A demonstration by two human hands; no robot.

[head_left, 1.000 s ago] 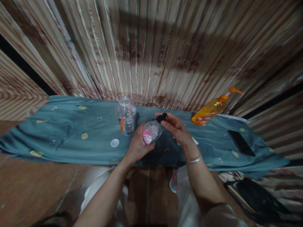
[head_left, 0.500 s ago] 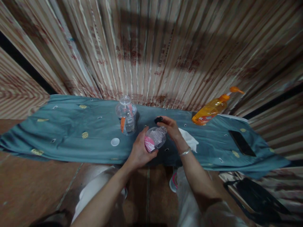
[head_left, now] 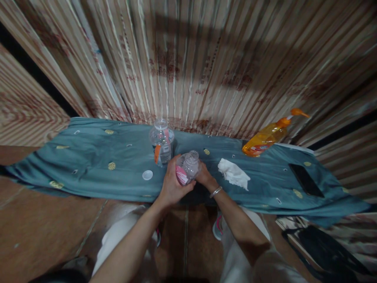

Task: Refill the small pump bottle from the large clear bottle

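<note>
Clear plastic makes up the small, round-shouldered bottle with a pink label (head_left: pixel 188 168), held up in the middle of the view, just above the near part of a blue-green cloth with small yellow prints (head_left: pixel 88 159). Its uncapped neck leans up and away from the wearer. The person's left hand (head_left: pixel 171 183) is wrapped around the label side, thumb across the near face, gripping it. The person's right hand (head_left: pixel 205 176), below a silver bracelet (head_left: pixel 216 192), is close against the bottle's other side. Its fingertips are hidden behind the plastic, so I cannot tell whether they are closed or hold anything.

The step in hand appears to be two-handed handling of this bottle, with the left hand steadying it and the right working beside it. The next move seems to call for a light but firm left grip, since thin plastic may dent if squeezed, and for free space around the open neck.

Behind and to the left stands a larger clear plastic bottle with an orange patch on its label (head_left: pixel 161 143), also uncapped. Near it lies a flat, round white lid (head_left: pixel 147 175). To the right is a crumpled white tissue (head_left: pixel 234 173).
</note>
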